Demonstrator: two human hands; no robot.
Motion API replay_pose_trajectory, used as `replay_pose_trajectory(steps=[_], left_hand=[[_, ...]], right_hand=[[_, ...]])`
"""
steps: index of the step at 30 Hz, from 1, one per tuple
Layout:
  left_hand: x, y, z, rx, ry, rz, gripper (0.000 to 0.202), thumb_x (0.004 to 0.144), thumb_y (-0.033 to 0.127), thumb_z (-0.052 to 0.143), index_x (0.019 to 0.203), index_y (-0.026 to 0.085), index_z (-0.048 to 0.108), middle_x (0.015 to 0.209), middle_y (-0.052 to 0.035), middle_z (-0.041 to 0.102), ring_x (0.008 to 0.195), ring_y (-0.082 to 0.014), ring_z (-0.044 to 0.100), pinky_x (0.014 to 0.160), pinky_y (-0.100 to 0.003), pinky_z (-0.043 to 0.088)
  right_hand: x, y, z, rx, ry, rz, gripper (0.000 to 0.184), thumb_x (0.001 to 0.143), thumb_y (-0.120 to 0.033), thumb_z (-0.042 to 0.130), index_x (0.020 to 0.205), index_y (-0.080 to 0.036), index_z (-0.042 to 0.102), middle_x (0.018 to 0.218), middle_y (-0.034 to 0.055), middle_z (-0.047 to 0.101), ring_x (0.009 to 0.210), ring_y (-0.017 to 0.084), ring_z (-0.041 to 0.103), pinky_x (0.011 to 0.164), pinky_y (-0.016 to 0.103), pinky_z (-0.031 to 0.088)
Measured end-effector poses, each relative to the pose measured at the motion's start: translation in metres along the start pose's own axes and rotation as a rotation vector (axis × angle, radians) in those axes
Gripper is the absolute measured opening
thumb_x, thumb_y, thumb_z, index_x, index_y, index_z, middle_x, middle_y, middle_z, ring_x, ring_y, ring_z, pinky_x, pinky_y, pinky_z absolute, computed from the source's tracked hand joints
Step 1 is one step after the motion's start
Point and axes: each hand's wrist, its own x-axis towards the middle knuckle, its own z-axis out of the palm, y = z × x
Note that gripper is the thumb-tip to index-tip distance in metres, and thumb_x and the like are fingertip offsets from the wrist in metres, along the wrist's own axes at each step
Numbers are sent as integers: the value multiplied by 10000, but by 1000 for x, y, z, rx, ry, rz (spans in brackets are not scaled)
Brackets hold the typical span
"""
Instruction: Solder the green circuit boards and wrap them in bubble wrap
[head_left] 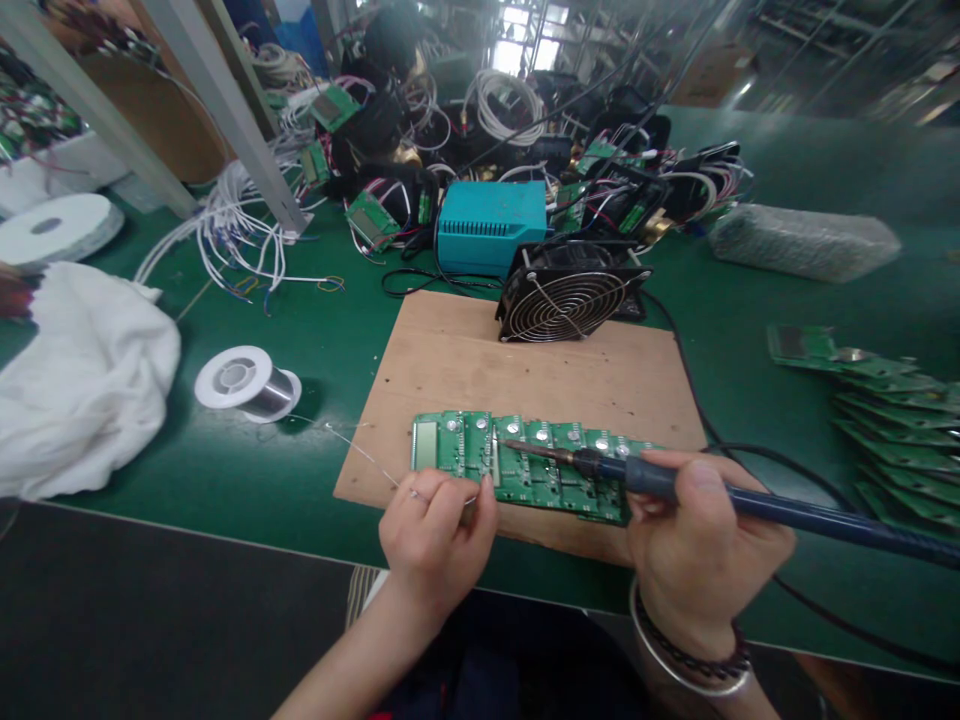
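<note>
A row of overlapping green circuit boards lies on a brown board in front of me. My right hand grips a soldering iron by its blue handle, and the metal tip points left over the boards near the second one. Solder wire is pinched in my left hand, at the near edge of the boards. That wire trails back to a white solder spool on the left. Whether the iron's tip touches a board, I cannot tell.
A black fan stands on the brown board's far edge, before a teal box. Behind are cables and wired assemblies. More circuit boards are stacked right, near a bubble-wrapped package. White cloth lies left. The iron's black cord crosses the right.
</note>
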Motion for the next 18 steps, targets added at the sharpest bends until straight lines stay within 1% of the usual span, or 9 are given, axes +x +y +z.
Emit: replay_pose_trajectory(steps=[4,8,10,11,12,13,14,16,18], left_hand=[[0,0,0,0,-6,4,206,823,125,628,661,198,524,559,48,506,516,-89,476,544,-222,417],[-3,1,-1,-36,10,7,216,800,105,641,661,200,506,548,56,500,510,-84,473,528,-214,415],[-5,1,-3,-80,34,33,210,789,91,643,673,198,504,551,57,522,500,-78,474,517,-207,414],[-6,1,-4,-101,41,52,203,785,89,643,680,197,507,551,57,529,492,-75,472,509,-204,412],[-7,2,-5,-123,42,75,192,783,89,642,689,197,514,552,57,532,484,-73,469,501,-203,410],[-8,2,-7,-144,39,100,178,782,90,640,701,196,522,552,57,534,476,-71,466,494,-203,409],[-9,3,-8,-167,29,121,165,784,91,636,713,196,531,549,57,533,470,-71,463,486,-204,406],[-11,6,-12,-221,12,143,141,800,101,622,734,196,540,540,57,526,456,-71,447,464,-206,388],[-14,9,-15,-271,-2,148,125,827,122,600,746,198,542,531,57,518,445,-70,424,447,-208,366]], right_hand=[[0,3,0,7,35,-26,175,784,-222,577,651,-173,679,452,-41,504,354,96,445,359,238,320],[-1,5,-1,28,2,-53,180,811,-250,599,671,-175,683,478,-36,519,365,99,461,360,246,336],[-2,5,-4,44,-39,-120,194,843,-310,612,731,-174,694,523,-26,549,391,101,484,369,249,361],[-2,5,-5,58,-93,-161,213,857,-357,611,792,-176,701,562,-17,578,414,105,507,376,249,379],[-3,4,-6,78,-175,-202,236,867,-396,603,873,-181,702,607,-6,612,446,112,540,387,248,404],[-3,3,-7,96,-284,-239,251,874,-409,596,961,-193,690,653,1,644,488,121,577,412,248,438],[-3,2,-8,108,-404,-271,248,882,-388,592,1038,-210,667,703,7,673,546,130,616,457,251,479],[-4,-2,-6,109,-637,-333,231,892,-254,592,1121,-243,617,834,18,719,710,149,677,608,278,551],[-3,-5,-3,99,-800,-391,275,868,-131,592,1112,-256,597,948,29,721,873,168,679,763,326,558]])
